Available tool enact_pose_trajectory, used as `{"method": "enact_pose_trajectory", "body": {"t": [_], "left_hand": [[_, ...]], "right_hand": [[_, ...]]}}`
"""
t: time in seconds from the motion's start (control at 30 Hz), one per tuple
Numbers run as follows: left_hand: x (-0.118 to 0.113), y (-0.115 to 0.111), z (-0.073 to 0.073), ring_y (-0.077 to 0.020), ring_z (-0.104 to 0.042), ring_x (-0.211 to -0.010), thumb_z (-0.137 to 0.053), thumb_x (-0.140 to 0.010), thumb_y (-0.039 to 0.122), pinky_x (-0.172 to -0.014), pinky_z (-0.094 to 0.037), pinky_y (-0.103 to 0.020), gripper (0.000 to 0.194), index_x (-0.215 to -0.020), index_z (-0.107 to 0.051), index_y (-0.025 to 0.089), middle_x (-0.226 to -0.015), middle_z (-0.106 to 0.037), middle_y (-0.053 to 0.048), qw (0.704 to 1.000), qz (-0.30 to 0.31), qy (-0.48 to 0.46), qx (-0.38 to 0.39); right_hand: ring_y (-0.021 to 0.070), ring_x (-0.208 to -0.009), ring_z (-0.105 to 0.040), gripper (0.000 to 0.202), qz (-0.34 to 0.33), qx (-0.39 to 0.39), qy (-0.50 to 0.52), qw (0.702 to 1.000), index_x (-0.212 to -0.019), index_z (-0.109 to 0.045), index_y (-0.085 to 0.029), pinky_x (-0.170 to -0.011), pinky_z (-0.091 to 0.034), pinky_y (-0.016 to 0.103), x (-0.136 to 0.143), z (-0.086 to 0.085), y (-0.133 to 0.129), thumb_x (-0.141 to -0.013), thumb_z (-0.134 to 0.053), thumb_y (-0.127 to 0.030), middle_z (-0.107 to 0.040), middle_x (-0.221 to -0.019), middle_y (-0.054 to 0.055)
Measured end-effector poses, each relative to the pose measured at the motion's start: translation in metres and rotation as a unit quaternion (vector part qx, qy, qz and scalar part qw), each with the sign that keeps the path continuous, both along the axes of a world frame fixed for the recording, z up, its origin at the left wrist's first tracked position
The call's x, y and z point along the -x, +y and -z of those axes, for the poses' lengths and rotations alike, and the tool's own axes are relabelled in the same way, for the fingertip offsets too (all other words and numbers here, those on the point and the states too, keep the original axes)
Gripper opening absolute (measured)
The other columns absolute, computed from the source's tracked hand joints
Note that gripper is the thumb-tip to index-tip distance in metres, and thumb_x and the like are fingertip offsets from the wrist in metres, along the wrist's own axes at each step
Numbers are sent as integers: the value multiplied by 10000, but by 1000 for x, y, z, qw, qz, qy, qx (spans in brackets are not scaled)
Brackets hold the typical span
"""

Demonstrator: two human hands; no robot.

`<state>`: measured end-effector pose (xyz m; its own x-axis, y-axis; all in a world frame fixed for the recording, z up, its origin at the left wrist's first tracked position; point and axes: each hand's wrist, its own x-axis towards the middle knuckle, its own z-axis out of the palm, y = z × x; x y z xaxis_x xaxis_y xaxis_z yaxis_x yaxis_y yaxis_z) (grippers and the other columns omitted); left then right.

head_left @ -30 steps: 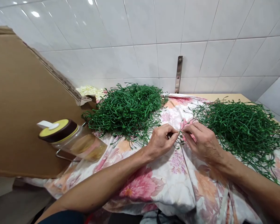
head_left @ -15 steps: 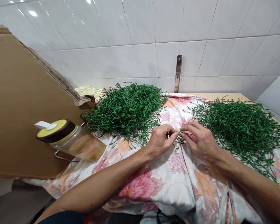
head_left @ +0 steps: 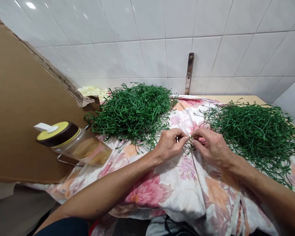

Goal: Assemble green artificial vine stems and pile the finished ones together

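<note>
Over the floral cloth, my left hand and my right hand meet fingertip to fingertip. Both pinch a thin green stem, mostly hidden by the fingers. A large heap of curly green stems lies beyond my left hand. Another green heap is to the right, beyond my right wrist.
A clear jar with a yellow and brown lid leans at the left, beside a big cardboard sheet. Pale pieces lie behind the left heap. A metal strip is fixed on the tiled wall.
The view has shifted slightly, with the wall and heaps a little higher in the picture. My hands keep their pinch, with their fingertips close together.
</note>
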<state>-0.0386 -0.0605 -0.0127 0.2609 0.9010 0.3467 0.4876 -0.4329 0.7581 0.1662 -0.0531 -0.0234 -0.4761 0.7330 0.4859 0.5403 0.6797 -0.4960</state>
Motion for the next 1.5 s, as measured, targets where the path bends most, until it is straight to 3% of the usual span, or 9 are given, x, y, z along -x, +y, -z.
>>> {"method": "enact_pose_trajectory", "body": {"t": [0.17, 0.33, 0.5, 0.67, 0.9, 1.1, 1.2, 1.3, 1.5], "left_hand": [[3, 4, 1, -127, -618, -688, -633, -890, 271, -642, -432, -238, 188, -846, -763, 143, -779, -739, -31, 999, 18, -10, 48], [4, 8, 1, -119, -578, -644, -638, -877, 299, -606, -410, -235, 212, -823, -757, 132, -730, -711, -23, 995, 23, -32, 90], [3, 6, -2, -117, -549, -632, -631, -885, 308, -592, -393, -237, 223, -804, -733, 127, -718, -691, -18, 995, 33, -20, 95], [4, 3, 2, -130, -573, -689, -594, -928, 274, -641, -410, -252, 196, -853, -711, 136, -781, -694, -34, 997, 66, 23, 26], [8, 3, 4, -158, -604, -789, -504, -991, 230, -724, -441, -278, 193, -998, -679, 148, -910, -674, -77, 979, 119, 129, -104], [14, 8, 4, -143, -555, -699, -473, -984, 197, -608, -367, -269, 202, -956, -671, 167, -878, -628, -59, 955, 151, 216, -138], [23, 23, 5, -137, -532, -690, -519, -940, 176, -627, -371, -267, 159, -884, -667, 170, -825, -619, -42, 968, 133, 173, -128], [30, 38, 3, -141, -532, -706, -565, -922, 238, -668, -397, -267, 168, -810, -663, 160, -762, -623, -29, 995, 30, 55, -84], [20, 36, 0, -113, -509, -668, -636, -884, 366, -627, -391, -239, 265, -763, -657, 131, -706, -595, -3, 992, 40, -98, 63]], "right_hand": [[150, -705, -625, 79, 6, 167, 47, 985, -921, -664, -183, -661, -481, 281, -1, -7, 3, -901, -665, -259, -685, -807, 23], [114, -525, -556, 263, -47, 393, 156, 905, -880, -627, -163, -496, -458, 247, -5, -6, 10, -864, -725, -406, -631, -674, -4], [117, -581, -585, 352, -85, 437, 170, 879, -860, -627, -149, -533, -482, 243, -9, -4, 14, -834, -767, -470, -663, -702, 21], [101, -570, -532, 391, -125, 468, 123, 866, -845, -616, -149, -539, -427, 231, -11, -10, 13, -844, -750, -516, -620, -681, -6], [111, -632, -502, 377, -124, 400, 88, 904, -784, -590, -157, -596, -413, 243, -9, -10, 13, -943, -620, -498, -561, -702, -14], [125, -638, -518, 281, -71, 296, -14, 953, -780, -619, -164, -589, -388, 247, -6, -12, 7, -967, -571, -368, -610, -704, -5], [127, -634, -506, 269, -75, 237, -44, 967, -757, -619, -177, -594, -381, 252, -6, -27, -2, -970, -561, -328, -600, -686, -11], [142, -677, -543, 265, -87, 205, -5, 975, -800, -644, -189, -627, -420, 265, -11, -44, -6, -987, -557, -356, -630, -734, 6], [156, -628, -559, 266, 108, 95, 67, 987, -913, -660, -210, -597, -437, 290, -32, -50, 7, -977, -576, -454, -642, -721, 15]]}}
